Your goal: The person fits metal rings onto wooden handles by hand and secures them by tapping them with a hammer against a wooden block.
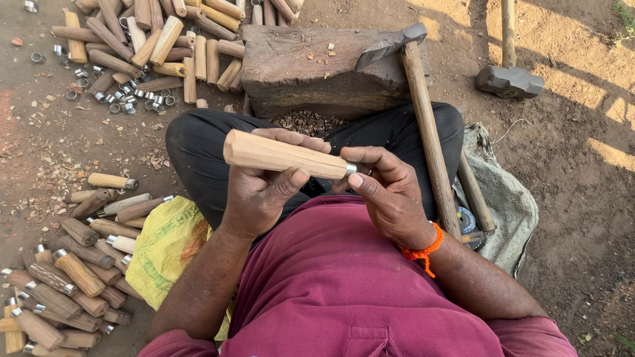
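Wooden handle [281, 154] lies level above your lap, your left hand [261, 192] wrapped around its middle; your right hand [387, 192] pinches the metal ring [350, 168] at its end; the hatchet [403, 46] rests against the wooden block [297, 73].

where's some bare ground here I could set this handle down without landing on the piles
Bare dirt lies right of the sledgehammer and the grey sack. A smaller patch, littered with chips, sits between the left knee and the metal rings. Crowded: the finished handles lower left, the blank handles up top.
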